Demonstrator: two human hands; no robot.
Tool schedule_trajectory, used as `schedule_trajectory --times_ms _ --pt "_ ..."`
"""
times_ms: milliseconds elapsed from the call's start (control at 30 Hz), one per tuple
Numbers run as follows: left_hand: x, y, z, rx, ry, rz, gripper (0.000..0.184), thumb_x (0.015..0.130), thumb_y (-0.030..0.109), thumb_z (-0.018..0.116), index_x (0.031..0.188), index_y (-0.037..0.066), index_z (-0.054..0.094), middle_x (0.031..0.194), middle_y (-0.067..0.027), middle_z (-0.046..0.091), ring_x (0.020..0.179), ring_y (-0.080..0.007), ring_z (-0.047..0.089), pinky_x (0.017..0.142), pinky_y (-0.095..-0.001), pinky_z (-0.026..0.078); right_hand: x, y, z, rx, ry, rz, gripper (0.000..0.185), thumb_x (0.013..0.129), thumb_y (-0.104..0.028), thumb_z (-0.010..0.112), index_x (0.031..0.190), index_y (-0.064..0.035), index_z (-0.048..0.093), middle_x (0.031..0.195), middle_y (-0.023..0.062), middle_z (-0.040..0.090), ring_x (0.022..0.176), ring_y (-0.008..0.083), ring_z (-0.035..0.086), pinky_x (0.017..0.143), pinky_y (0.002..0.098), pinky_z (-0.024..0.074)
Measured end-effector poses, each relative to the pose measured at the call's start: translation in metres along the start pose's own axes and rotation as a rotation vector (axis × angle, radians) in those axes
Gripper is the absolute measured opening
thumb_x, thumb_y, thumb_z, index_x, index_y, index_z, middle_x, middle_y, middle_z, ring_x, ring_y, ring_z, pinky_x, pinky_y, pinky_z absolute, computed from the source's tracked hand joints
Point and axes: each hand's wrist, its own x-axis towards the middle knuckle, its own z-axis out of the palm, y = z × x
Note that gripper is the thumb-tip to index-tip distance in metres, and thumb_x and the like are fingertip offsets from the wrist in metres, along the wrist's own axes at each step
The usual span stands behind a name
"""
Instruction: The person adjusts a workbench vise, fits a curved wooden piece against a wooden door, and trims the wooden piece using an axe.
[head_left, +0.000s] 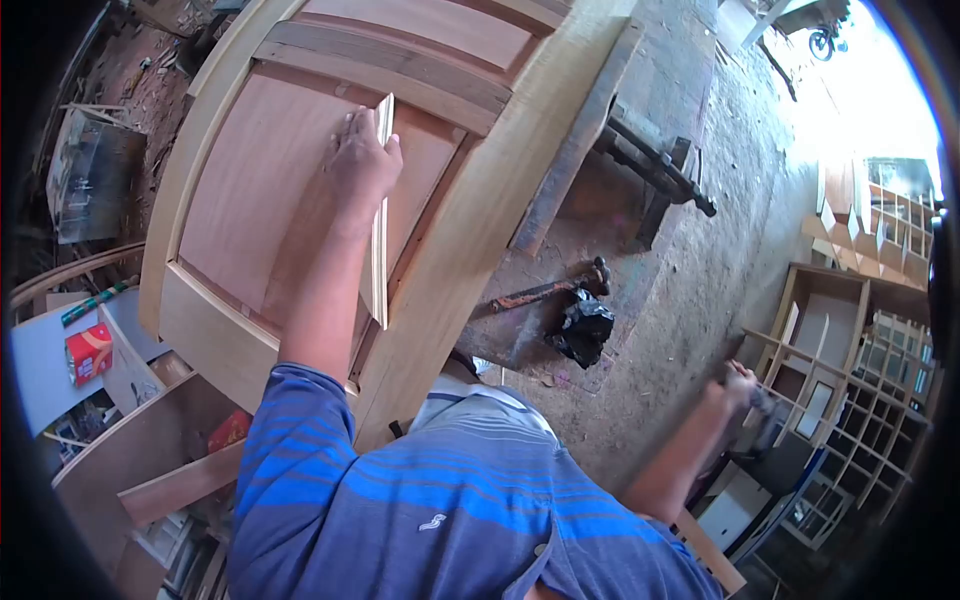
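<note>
Looking down from the head camera, we see the left hand reaching over a panelled wooden piece and gripping a narrow wooden strip. We find the grip together: the thumb lies on one side of the strip and the fingers on the other, with the strip clamped between them near its upper end. The strip slants across a recessed panel, its lower end beside the pale right-hand member of the frame. A cross rail bounds this panel above.

We observe the right hand held out well apart, its fingers curled. A dark object appears just beside it; because this region is blurred, we cannot tell whether the fingers are closed on it. Behind the hand we note wooden lattice frames.

To the right of the panelled piece we distinguish a dark metal clamp, a long-handled tool and, near the tool, a crumpled black plastic bag. At far left we see a red packet near a green tube. The wearer's striped shirt fills the lower centre.
</note>
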Motion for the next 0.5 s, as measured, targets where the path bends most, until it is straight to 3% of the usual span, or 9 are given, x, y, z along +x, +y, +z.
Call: schedule_trajectory --times_ms 67,133,233,300,333,367,400,433,500 --pt "0.001 0.006 -0.003 0.015 0.008 0.009 0.069 0.099 0.033 0.070 0.155 0.001 0.046 0.157 -0.0249 0.055 0.150 -0.0413 0.049 0.126 -0.0517 0.037 -0.017 0.107 0.063 -0.239 -0.075 -0.222 0.008 0.094 -0.014 0.068 0.094 -0.0069 0.064 0.077 0.0040 0.063 0.070 0.0166 0.062 0.063 0.0307 0.0532" --pt "0.004 0.009 -0.012 -0.024 -0.032 -0.036 0.064 0.099 0.032 0.069 0.151 0.001 0.050 0.158 -0.0233 0.055 0.152 -0.0378 0.048 0.126 -0.0547 0.036 -0.066 0.216 0.113 -0.611 -0.553 -0.722 0.015 0.096 -0.019 0.070 0.091 -0.0072 0.063 0.076 0.0055 0.064 0.069 0.0168 0.064 0.059 0.0297 0.0522" --pt "0.000 0.009 -0.003 -0.005 -0.031 -0.016 0.064 0.099 0.032 0.068 0.151 0.000 0.050 0.158 -0.0230 0.055 0.153 -0.0368 0.047 0.127 -0.0558 0.035 -0.141 0.200 0.179 -0.138 -0.717 0.521 0.024 0.106 -0.019 0.064 0.086 -0.0107 0.054 0.069 0.0016 0.057 0.054 0.0141 0.054 0.048 0.0279 0.0440" --pt "0.006 0.002 -0.004 -0.016 -0.004 -0.031 0.067 0.099 0.033 0.068 0.153 -0.001 0.049 0.158 -0.0234 0.055 0.153 -0.0376 0.046 0.127 -0.0553 0.034 -0.149 0.164 0.156 -0.319 -0.563 0.392 0.022 0.105 -0.020 0.066 0.090 -0.0078 0.056 0.068 0.0022 0.055 0.055 0.0129 0.055 0.048 0.0298 0.0474" --pt "0.006 0.001 -0.006 -0.039 -0.022 -0.034 0.067 0.100 0.033 0.068 0.154 -0.002 0.048 0.158 -0.0236 0.055 0.153 -0.0379 0.046 0.127 -0.0550 0.034 -0.146 0.144 0.140 -0.394 -0.633 0.308 0.020 0.103 -0.020 0.068 0.093 -0.0070 0.057 0.073 0.0027 0.057 0.055 0.0128 0.056 0.048 0.0301 0.0489" --pt "0.003 0.003 -0.004 -0.068 -0.045 -0.029 0.068 0.100 0.033 0.067 0.155 -0.002 0.047 0.158 -0.0237 0.055 0.153 -0.0381 0.046 0.128 -0.0547 0.033 -0.135 0.127 0.121 -0.342 -0.586 0.261 0.019 0.103 -0.019 0.069 0.095 -0.0070 0.058 0.076 0.0023 0.058 0.054 0.0119 0.054 0.047 0.0285 0.0479" --pt "0.003 -0.002 0.000 -0.047 -0.040 -0.001 0.071 0.101 0.037 0.067 0.157 0.000 0.044 0.157 -0.0309 0.053 0.148 -0.0456 0.050 0.122 -0.0529 0.042 -0.136 0.095 0.113 -0.278 -0.548 0.296 0.019 0.103 -0.020 0.070 0.096 -0.0064 0.058 0.076 0.0011 0.057 0.054 0.0096 0.052 0.046 0.0262 0.0468" --pt "0.004 -0.003 -0.001 -0.044 -0.045 -0.002 0.071 0.100 0.037 0.067 0.157 0.000 0.044 0.157 -0.0310 0.053 0.148 -0.0450 0.049 0.122 -0.0527 0.042 -0.132 0.067 0.095 -0.269 -0.421 0.225 0.018 0.104 -0.021 0.069 0.103 -0.0049 0.061 0.078 0.0000 0.056 0.054 0.0073 0.050 0.046 0.0233 0.0447" --pt "0.006 -0.002 0.000 -0.036 -0.052 -0.014 0.071 0.100 0.037 0.067 0.156 0.000 0.045 0.157 -0.0312 0.053 0.149 -0.0440 0.049 0.122 -0.0523 0.042 -0.109 0.011 0.036 -0.160 -0.401 0.110 0.019 0.106 -0.018 0.066 0.119 -0.0038 0.062 0.083 0.0003 0.056 0.061 0.0071 0.053 0.050 0.0225 0.0463"
